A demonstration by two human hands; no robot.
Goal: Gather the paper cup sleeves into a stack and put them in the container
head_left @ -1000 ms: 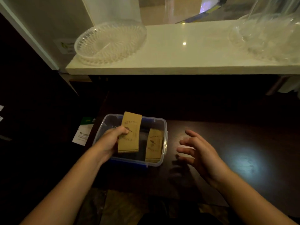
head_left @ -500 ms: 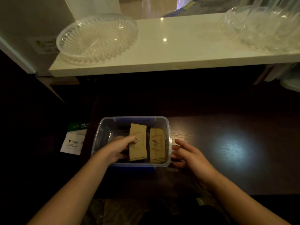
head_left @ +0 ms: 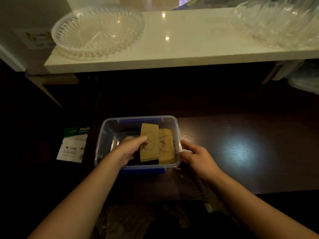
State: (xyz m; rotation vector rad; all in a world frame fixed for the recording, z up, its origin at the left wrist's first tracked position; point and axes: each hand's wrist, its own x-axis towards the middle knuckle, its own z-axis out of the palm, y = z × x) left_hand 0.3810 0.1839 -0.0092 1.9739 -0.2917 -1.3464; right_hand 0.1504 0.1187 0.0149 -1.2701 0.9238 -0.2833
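A clear plastic container (head_left: 103, 135) with blue clips stands on the dark wooden table. Inside, against its right wall, lies a stack of brown paper cup sleeves (head_left: 166, 146). My left hand (head_left: 130, 148) reaches into the container and holds a second stack of brown sleeves (head_left: 149, 145), tilted beside the first. My right hand (head_left: 195, 156) grips the container's right wall from outside, thumb on the rim.
A white counter (head_left: 189, 49) juts out above the table and carries a clear ribbed plastic dish (head_left: 98, 31) at the left and more clear dishes (head_left: 279, 23) at the right. A white and green paper pack (head_left: 73, 145) lies left of the container.
My left hand has lowered its stack of sleeves from above the rim down into the container. My right hand has moved left from the open table and taken hold of the container's right wall.
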